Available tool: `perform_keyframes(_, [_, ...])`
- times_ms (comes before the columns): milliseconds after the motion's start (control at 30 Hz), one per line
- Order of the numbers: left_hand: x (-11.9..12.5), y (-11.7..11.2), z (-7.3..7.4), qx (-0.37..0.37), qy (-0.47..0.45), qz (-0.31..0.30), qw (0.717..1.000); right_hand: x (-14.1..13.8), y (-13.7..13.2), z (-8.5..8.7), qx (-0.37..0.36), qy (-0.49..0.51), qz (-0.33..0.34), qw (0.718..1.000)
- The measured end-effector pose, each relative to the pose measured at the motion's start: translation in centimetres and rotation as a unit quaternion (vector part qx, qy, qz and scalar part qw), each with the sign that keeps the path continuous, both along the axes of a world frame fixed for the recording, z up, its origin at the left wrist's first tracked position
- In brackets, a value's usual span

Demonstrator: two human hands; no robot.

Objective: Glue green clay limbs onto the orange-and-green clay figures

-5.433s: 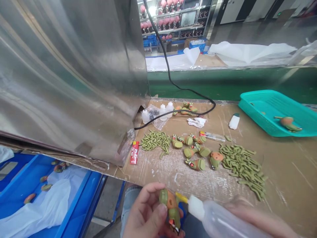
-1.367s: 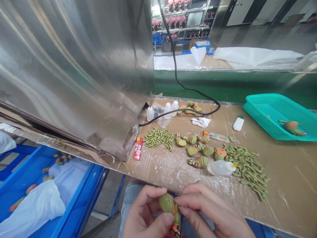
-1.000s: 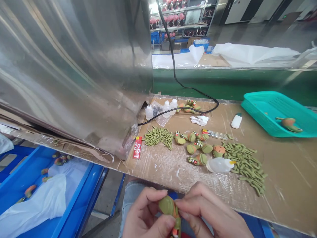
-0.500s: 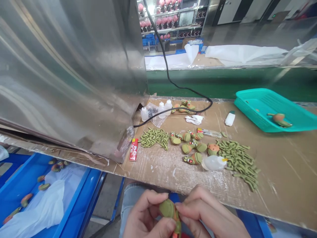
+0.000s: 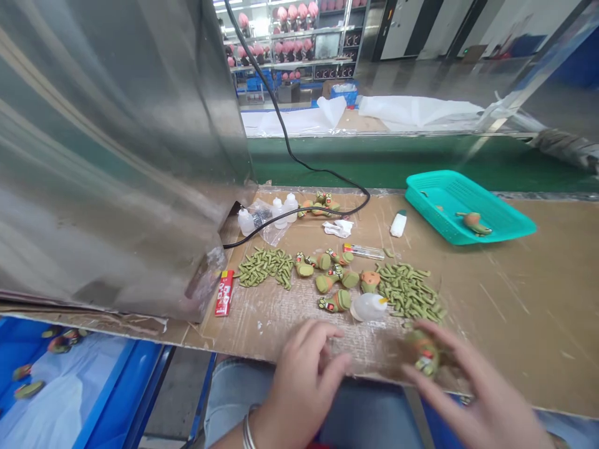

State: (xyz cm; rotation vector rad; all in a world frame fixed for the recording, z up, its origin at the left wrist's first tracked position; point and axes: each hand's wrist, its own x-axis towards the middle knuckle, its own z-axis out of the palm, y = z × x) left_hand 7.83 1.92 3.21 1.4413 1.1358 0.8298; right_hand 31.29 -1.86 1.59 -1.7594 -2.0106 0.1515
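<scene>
While right hand (image 5: 472, 390) grips toy figure (image 5: 423, 357), left hand (image 5: 304, 371) released; teal basket (image 5: 508, 218) holds lone figure (image 5: 473, 222)

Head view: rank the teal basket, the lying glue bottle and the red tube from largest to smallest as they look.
1. Teal basket
2. Glue bottle
3. Red tube, close to the bottle in length but thinner

Two heaps of green pieces (image 5: 262, 268) (image 5: 410, 293), three small upright bottles (image 5: 279, 212), one teal basket (image 5: 510, 226), one red tube (image 5: 224, 292).
</scene>
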Motion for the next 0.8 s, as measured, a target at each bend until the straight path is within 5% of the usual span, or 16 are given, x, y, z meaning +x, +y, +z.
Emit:
perform_keyframes(100, [0.2, 2.4, 0.4, 0.109, 0.091, -0.008, 0.990, 5.1, 1.7, -0.1, 0.022, -0.116, -0.129, 0.985])
perform_keyframes(167, [0.7, 3.5, 0.2, 0.144, 0.127, -0.018, 0.981, 5.9, 2.3, 0.7, 0.056, -0.142, -0.169, 0.974])
perform_keyframes(267, [1.5, 4.2, -0.9, 0.155, 0.158, -0.014, 0.975, 2.7, 2.6, 1.9, 0.107, -0.064, -0.173, 0.977])
perform_keyframes(333, [1.7, 4.3, -1.5, 0.147, 0.164, -0.003, 0.975, -0.9, 2.9, 1.8, 0.050, 0.089, -0.125, 0.987])
perform_keyframes(433, [1.1, 3.8, -1.6, 0.114, 0.134, 0.008, 0.984, -5.1, 4.1, 0.3, 0.016, 0.147, -0.056, 0.987])
perform_keyframes(600, [-1.9, 1.9, 0.3, -0.031, -0.047, 0.008, 0.998, -6.9, 4.9, -0.8, 0.000, 0.207, -0.012, 0.978])
perform_keyframes(700, [-3.6, 0.4, 1.2, -0.176, -0.276, 0.048, 0.944, -7.3, 3.4, 1.0, -0.063, 0.305, 0.042, 0.949])
perform_keyframes(800, [-4.7, -0.7, 1.4, -0.218, -0.381, 0.070, 0.896, -8.4, 1.3, 3.4, -0.112, 0.382, 0.101, 0.912])
